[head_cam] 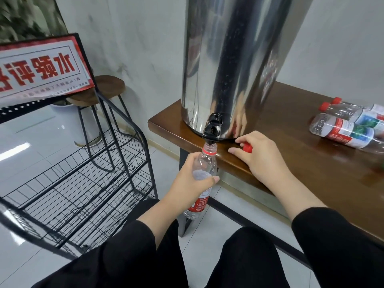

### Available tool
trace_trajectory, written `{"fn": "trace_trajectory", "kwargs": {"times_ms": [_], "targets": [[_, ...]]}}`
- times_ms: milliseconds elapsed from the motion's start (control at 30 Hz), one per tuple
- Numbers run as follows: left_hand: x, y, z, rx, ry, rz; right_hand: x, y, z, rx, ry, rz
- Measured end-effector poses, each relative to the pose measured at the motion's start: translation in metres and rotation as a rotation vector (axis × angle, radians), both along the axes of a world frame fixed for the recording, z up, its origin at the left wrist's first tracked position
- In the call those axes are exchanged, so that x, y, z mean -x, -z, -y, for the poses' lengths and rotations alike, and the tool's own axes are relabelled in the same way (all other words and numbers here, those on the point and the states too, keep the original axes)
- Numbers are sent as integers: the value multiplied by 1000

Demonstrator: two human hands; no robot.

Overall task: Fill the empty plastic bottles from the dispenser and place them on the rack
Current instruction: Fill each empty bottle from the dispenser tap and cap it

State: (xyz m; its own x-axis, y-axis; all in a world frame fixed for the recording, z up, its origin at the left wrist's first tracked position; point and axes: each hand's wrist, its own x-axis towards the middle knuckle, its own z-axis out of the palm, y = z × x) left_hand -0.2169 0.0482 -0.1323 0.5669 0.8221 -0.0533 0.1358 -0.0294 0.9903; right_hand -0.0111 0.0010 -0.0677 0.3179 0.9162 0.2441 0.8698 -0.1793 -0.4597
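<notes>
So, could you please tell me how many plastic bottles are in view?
4: one held under the tap, three lying on the table at right; more may sit beyond the frame.

The left hand (188, 181) grips a clear bottle (204, 163) around its middle, holding it nearly upright with its open mouth right under the black tap (212, 129) of the steel dispenser (234, 59). The right hand (261, 154) rests on the front edge of the bench (311, 163) and pinches a red cap (247, 147) between thumb and fingers. The dispenser stands on the bench's left end. Three more bottles (351, 125) lie on their sides at the bench's right, close together, two with red caps showing. To the left stands a black wire rack (83, 183) topped by a red-and-white sign (39, 67), with a wooden stool (108, 86) behind it.
</notes>
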Motion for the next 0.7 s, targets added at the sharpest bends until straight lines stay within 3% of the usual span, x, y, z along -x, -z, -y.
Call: {"fn": "trace_trajectory", "kwargs": {"times_ms": [300, 533, 700], "targets": [[-1, -1, 2, 16, -19, 16, -12, 5, 9, 25, -8, 108], [1, 0, 1, 2, -21, 18, -26, -2, 27, 28, -56, -61], [3, 2, 1, 13, -22, 14, -47, -1, 49, 80, -69, -20]]}}
